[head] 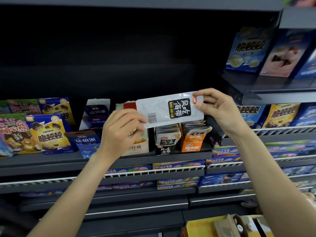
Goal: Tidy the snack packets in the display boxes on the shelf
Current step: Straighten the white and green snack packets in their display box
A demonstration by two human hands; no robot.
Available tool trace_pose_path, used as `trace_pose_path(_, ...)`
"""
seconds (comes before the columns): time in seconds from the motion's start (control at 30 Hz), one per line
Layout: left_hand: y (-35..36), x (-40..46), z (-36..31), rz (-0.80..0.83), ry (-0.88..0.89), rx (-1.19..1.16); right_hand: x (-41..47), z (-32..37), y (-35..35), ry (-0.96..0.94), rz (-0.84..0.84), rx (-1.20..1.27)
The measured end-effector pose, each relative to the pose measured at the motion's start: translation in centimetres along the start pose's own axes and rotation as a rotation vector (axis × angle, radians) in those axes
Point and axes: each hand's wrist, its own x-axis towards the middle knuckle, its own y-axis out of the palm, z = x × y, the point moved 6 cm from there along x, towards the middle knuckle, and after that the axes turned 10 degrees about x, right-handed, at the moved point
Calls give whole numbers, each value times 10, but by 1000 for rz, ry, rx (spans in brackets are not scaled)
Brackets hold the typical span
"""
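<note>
A white snack packet (169,109) with a black label and a barcode is held sideways in front of the shelf. My left hand (122,132) pinches its lower left corner and my right hand (218,108) pinches its right end. Below it stand three display boxes on the dark shelf (51,161): a cream one (138,147) partly hidden by my left hand, a black-and-white one (165,146) full of matching white packets, and an orange one (193,142) full of orange packets.
Blue and yellow biscuit boxes (49,134) and small blue boxes (87,142) stand to the left. More blue boxes (248,50) sit on a higher shelf at right. Lower racks hold flat colourful packs (177,165). A yellow carton (210,227) sits bottom right.
</note>
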Motion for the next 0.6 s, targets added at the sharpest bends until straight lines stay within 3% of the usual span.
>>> trace_pose_path(0.23, 8, 0, 2, -31, -83, -46, -7, 0, -10, 45, 25, -6)
trace_pose_path(0.4, 21, 5, 10, 36, -576, -348, -3, 2, -16, 48, 55, -1)
trace_pose_path(0.53, 36, 10, 11, 106, -876, -501, 13, 3, -29, -80, -130, -453)
trace_pose_path(0.6, 49, 12, 14, 181, -931, -550, 23, 2, -32, -107, -166, -504)
